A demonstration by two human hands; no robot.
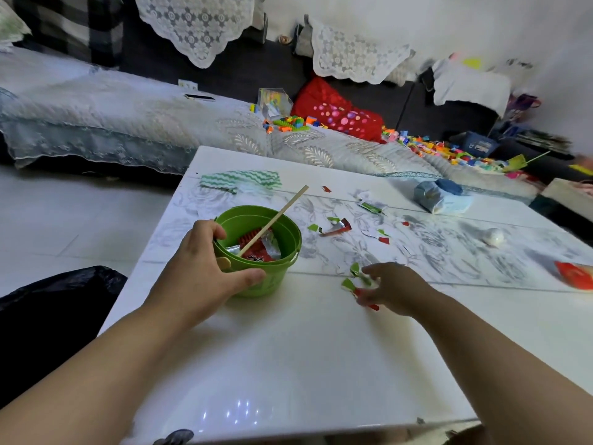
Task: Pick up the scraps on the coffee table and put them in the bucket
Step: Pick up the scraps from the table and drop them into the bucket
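Note:
A small green bucket (272,277) stands on the white coffee table (288,364), with red and silver wrappers and a wooden stick (282,213) inside. My left hand (205,268) grips the bucket's near left rim. To its right, my right hand (391,289) is closed around green and red scraps (351,277) at the table surface. More torn scraps (335,226) lie scattered beyond, in red, green and silver.
A green-striped cloth (240,181) lies at the table's far left, a blue-white bag (439,197) at the far right, a white ball (494,236) and a red packet (574,274) at the right edge. A black bag (48,303) sits left of the table. A sofa with toy bricks (288,123) is behind.

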